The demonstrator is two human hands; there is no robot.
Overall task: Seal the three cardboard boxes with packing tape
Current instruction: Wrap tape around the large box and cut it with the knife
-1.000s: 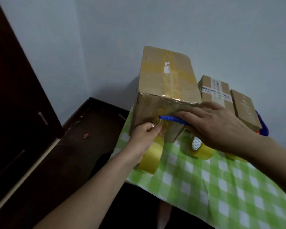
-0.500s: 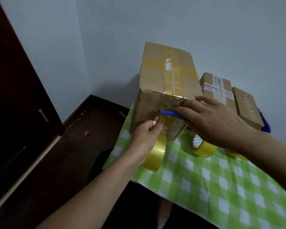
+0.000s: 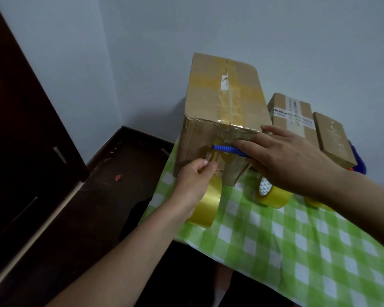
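From the head camera, the left hand [image 3: 194,185] pinches the free strip of a yellow tape roll [image 3: 205,206] against the near face of the large cardboard box [image 3: 222,107], which stands at the edge of the green checked tablecloth [image 3: 275,240]. The right hand [image 3: 295,160] is closed around a blue cutter [image 3: 227,149] laid across that strip. If the blade slips, it could nick the left fingertips just below, or the tape may tear crookedly and lift off the wrinkled older tape. The hanging roll could drop over the table edge once cut. Two smaller boxes [image 3: 293,120] [image 3: 333,138] lie behind; one carries a white label whose digits look like "400", though blur prevents a sure reading.
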